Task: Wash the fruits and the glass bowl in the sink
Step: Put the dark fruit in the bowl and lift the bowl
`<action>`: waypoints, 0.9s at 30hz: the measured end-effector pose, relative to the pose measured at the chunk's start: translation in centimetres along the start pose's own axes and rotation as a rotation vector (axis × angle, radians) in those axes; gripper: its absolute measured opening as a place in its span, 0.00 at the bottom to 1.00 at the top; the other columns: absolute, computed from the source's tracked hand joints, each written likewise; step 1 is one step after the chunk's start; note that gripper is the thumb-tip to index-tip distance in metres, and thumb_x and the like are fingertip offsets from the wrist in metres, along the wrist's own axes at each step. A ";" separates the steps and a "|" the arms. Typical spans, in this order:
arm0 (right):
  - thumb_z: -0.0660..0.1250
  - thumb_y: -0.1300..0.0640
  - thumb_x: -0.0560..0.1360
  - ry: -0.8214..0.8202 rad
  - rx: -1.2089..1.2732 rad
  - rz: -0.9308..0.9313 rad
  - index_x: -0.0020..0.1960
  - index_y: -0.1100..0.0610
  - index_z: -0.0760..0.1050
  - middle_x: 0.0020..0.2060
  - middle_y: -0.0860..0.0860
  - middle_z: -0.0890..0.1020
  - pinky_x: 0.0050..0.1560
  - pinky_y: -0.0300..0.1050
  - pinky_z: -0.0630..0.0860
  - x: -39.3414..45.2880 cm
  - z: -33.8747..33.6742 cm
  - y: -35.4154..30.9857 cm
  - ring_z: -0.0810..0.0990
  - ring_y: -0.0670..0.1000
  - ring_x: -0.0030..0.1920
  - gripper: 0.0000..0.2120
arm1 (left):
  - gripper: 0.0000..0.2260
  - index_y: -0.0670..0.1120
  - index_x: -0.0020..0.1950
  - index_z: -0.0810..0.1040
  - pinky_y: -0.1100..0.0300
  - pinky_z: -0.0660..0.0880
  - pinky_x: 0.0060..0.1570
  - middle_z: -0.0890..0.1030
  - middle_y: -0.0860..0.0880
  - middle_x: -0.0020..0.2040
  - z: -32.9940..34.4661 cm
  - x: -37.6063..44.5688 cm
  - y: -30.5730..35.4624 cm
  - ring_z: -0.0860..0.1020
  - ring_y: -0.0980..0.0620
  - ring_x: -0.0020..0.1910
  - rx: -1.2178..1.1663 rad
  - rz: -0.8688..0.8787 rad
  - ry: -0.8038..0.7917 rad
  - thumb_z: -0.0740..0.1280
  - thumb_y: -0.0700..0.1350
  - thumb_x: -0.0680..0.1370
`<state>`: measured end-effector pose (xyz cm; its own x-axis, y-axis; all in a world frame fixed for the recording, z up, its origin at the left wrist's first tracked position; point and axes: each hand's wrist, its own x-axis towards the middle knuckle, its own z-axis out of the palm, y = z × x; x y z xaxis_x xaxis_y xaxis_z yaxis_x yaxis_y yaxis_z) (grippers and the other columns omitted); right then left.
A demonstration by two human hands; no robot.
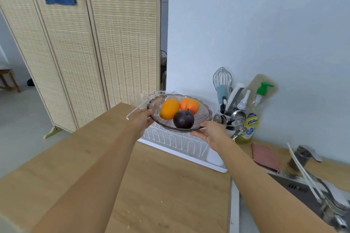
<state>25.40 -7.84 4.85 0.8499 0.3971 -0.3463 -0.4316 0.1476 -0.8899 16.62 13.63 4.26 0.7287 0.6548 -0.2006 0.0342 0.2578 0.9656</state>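
Note:
A tinted glass bowl (205,114) with a scalloped rim is held above the white dish rack (176,143). Inside it lie an orange fruit (169,108), a peach-coloured fruit (190,105) and a dark purple plum (183,119). My left hand (141,120) grips the bowl's left rim. My right hand (212,133) holds the bowl's near right edge from below, thumb on the rim. The sink (306,195) shows at the lower right, partly cut off by the frame.
A tap (305,154) stands behind the sink, with a pink cloth (265,157) beside it. A cutlery holder (230,117) with utensils and a dish soap bottle (251,123) stand by the wall. A glass jug (161,94) sits behind the bowl. Wooden counter (170,185) lies below; a folding screen (85,43) stands left.

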 end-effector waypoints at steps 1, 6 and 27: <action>0.57 0.73 0.77 0.004 0.006 0.007 0.58 0.66 0.70 0.55 0.67 0.79 0.37 0.49 0.83 0.3 0.0 0.3 0.82 0.64 0.51 0.11 | 0.16 0.30 0.66 0.70 0.62 0.77 0.47 0.78 0.44 0.40 0.1 0.6 -0.3 0.76 0.52 0.38 0.014 -0.001 0.000 0.61 0.34 0.79; 0.58 0.72 0.77 0.018 0.019 0.005 0.57 0.66 0.70 0.52 0.66 0.80 0.47 0.51 0.80 1.7 0.0 1.2 0.82 0.61 0.46 0.10 | 0.08 0.36 0.57 0.74 0.61 0.77 0.46 0.77 0.43 0.42 0.3 2.9 -1.9 0.76 0.51 0.38 0.021 0.006 0.030 0.59 0.36 0.81; 0.59 0.67 0.79 0.042 -0.156 0.062 0.66 0.64 0.67 0.57 0.63 0.78 0.47 0.45 0.79 2.5 1.2 1.2 0.80 0.60 0.58 0.15 | 0.11 0.41 0.35 0.73 0.59 0.74 0.41 0.74 0.45 0.35 0.5 5.3 -3.1 0.73 0.51 0.32 0.064 -0.031 0.117 0.60 0.35 0.78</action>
<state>26.63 -5.54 3.29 0.8361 0.3626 -0.4116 -0.4347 -0.0195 -0.9004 20.70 15.92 0.26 0.6418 0.7268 -0.2446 0.1016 0.2356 0.9665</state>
